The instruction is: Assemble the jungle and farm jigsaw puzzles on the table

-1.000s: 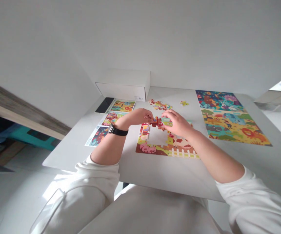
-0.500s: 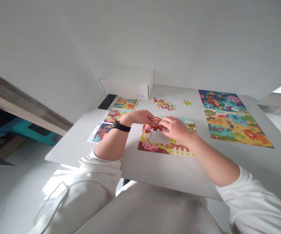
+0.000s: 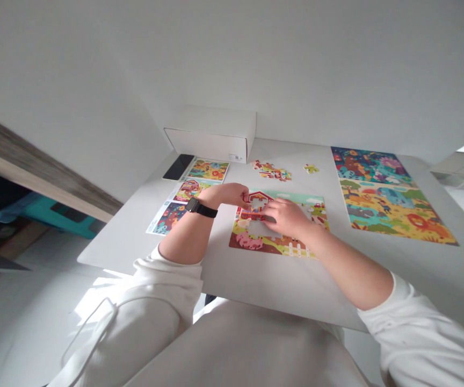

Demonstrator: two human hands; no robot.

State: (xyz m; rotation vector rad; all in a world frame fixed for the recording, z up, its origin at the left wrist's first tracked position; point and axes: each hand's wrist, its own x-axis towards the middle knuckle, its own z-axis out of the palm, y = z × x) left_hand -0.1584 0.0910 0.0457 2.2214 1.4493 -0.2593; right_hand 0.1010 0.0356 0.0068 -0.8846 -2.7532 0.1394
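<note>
A partly assembled farm jigsaw puzzle (image 3: 252, 242) lies flat on the table, with pigs and a white fence along its lower edge and a bare gap in its middle. Over that gap, a red puzzle piece or joined strip of pieces (image 3: 253, 214) is tilted up between my hands. My left hand (image 3: 232, 194), with a black watch on the wrist, pinches its left end. At the other end are the closed fingers of my right hand (image 3: 286, 216). Fingers partly cover the pieces, so I cannot tell how many there are.
Loose puzzle pieces (image 3: 274, 171) and a single green-yellow piece (image 3: 311, 169) lie farther back. To the right are two finished puzzles (image 3: 389, 199). A picture sheet (image 3: 167, 216), a dark phone (image 3: 179, 166) and a white box (image 3: 210, 144) occupy the left and back.
The red pieces have been raised and tilted away from the barn top, uncovering a gap there. My right hand has shifted slightly down. The view has moved a little.
</note>
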